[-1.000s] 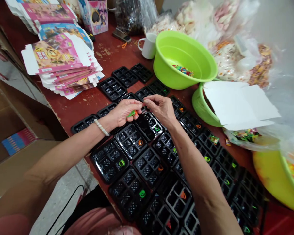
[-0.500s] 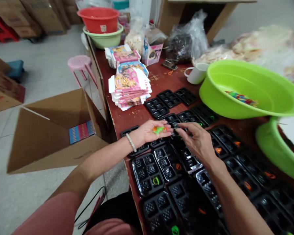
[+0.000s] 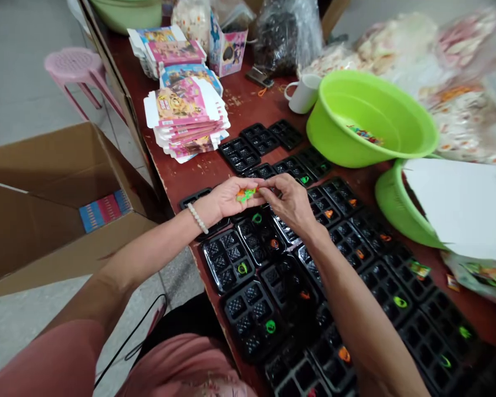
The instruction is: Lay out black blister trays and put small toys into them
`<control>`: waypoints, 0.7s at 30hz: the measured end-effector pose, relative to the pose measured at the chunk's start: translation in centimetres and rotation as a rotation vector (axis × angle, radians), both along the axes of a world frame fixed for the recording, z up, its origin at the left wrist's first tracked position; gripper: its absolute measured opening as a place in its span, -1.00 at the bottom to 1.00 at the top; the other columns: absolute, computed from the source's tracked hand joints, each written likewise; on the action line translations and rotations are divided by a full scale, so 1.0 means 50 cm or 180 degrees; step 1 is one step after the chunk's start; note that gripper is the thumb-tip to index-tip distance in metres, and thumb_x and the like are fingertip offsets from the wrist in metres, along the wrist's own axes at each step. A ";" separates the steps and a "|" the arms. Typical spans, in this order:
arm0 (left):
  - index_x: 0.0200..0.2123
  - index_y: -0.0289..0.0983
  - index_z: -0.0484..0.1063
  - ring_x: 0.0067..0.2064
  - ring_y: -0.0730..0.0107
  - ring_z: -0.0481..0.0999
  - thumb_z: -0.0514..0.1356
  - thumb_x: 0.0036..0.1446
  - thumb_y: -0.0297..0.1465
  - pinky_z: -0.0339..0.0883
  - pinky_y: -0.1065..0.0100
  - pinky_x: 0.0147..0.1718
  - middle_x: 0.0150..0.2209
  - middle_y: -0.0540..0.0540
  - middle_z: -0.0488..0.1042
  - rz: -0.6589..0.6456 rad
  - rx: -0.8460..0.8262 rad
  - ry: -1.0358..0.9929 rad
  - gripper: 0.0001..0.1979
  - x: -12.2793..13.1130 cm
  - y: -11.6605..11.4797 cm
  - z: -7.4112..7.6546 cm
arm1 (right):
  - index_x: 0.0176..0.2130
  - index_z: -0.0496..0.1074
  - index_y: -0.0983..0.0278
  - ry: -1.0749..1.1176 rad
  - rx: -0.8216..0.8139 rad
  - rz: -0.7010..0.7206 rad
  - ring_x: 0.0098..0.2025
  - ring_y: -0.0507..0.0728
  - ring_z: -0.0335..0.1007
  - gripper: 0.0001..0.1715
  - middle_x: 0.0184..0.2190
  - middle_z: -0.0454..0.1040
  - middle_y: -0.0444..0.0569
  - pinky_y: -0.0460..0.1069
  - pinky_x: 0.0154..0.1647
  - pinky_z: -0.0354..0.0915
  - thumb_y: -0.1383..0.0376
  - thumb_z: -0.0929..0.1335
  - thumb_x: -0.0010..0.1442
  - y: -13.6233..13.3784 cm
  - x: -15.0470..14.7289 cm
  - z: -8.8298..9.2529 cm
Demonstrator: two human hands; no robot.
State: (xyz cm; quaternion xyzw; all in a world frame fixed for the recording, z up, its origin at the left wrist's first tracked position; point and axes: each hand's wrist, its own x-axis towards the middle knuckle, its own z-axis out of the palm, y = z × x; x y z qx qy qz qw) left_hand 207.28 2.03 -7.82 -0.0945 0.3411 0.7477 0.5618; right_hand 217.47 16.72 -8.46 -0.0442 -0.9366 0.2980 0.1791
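Note:
My left hand is palm up above the black trays, with several small green and orange plastic pieces lying in its palm. A beaded bracelet circles that wrist. My right hand meets the left fingertips, thumb and index finger pinched together; what sits between them is too small to make out. Below and around both hands lie black compartment trays. Many have one small piece in a compartment, such as a green ring and an orange piece.
Flattened printed boxes are stacked at the table's far left. A green basin holds small colourful pieces, with a white mug beside it. Another green tub carries a white sheet. An open carton stands on the floor at left.
My right hand has come in to the left fingertips, closing the small gap between them. A green ring now shows in a tray just below my hands. The view has shifted right and down.

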 end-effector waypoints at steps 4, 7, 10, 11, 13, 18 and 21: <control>0.15 -0.59 0.47 -0.35 0.29 0.61 0.04 0.18 -0.70 0.52 0.15 0.02 -0.33 -0.24 0.64 -0.0039 0.0097 -0.0004 -0.51 0.002 0.002 0.000 | -0.13 0.65 0.23 -0.0071 0.0015 -0.0038 -0.24 0.16 0.44 -0.79 -0.24 0.57 0.02 0.06 -0.16 0.40 0.28 0.41 0.27 -0.009 -0.006 -0.002; 0.14 -0.54 0.48 -0.34 0.30 0.62 0.05 0.20 -0.69 0.54 0.19 0.01 -0.34 -0.19 0.63 -0.0050 0.0118 0.0038 -0.53 -0.003 0.002 -0.004 | -0.17 0.65 0.23 -0.0189 0.0106 -0.0079 -0.28 0.15 0.42 -0.81 -0.28 0.59 0.01 0.07 -0.15 0.39 0.29 0.41 0.25 -0.013 -0.012 0.003; 0.13 -0.54 0.47 -0.28 0.30 0.65 0.06 0.20 -0.71 0.54 0.21 0.02 -0.32 -0.19 0.63 -0.0070 0.0089 0.0105 -0.55 -0.006 -0.003 -0.007 | -0.19 0.64 0.24 -0.0193 0.0071 -0.0140 -0.30 0.14 0.41 -0.83 -0.29 0.59 -0.01 0.06 -0.16 0.39 0.27 0.42 0.27 -0.020 -0.011 0.012; 0.14 -0.55 0.46 -0.27 0.31 0.65 0.06 0.19 -0.73 0.53 0.21 0.03 -0.31 -0.20 0.63 -0.0082 0.0059 0.0125 -0.54 -0.006 -0.006 -0.007 | -0.18 0.63 0.24 -0.0159 0.0031 -0.0134 -0.30 0.13 0.41 -0.83 -0.27 0.59 -0.01 0.06 -0.17 0.39 0.26 0.41 0.28 -0.023 -0.008 0.016; 0.14 -0.55 0.45 -0.26 0.32 0.66 0.07 0.16 -0.76 0.54 0.24 0.01 -0.30 -0.20 0.63 -0.0038 -0.0038 0.0160 -0.52 -0.005 -0.016 -0.006 | -0.15 0.62 0.23 -0.0028 -0.0026 -0.0130 -0.29 0.13 0.42 -0.82 -0.22 0.58 0.00 0.05 -0.19 0.39 0.24 0.41 0.31 -0.030 0.004 0.022; -0.01 -0.47 0.50 -0.28 0.36 0.67 0.11 0.11 -0.78 0.59 0.36 -0.10 -0.36 -0.14 0.59 0.0522 -0.0364 0.0262 -0.60 -0.013 -0.069 0.000 | -0.18 0.61 0.22 -0.0374 0.0143 0.0434 -0.19 0.15 0.48 -0.87 -0.22 0.55 -0.01 0.05 -0.12 0.40 0.34 0.40 0.34 -0.045 0.063 0.007; -0.11 -0.42 0.53 -0.28 0.39 0.67 0.13 0.08 -0.78 0.60 0.37 -0.09 -0.34 -0.13 0.60 0.0866 -0.0431 0.0435 -0.64 -0.033 -0.114 -0.005 | -0.10 0.61 0.19 -0.1051 0.0617 0.0804 -0.10 0.18 0.50 -0.79 -0.12 0.55 0.01 0.03 -0.17 0.37 0.41 0.39 0.33 -0.057 0.088 -0.016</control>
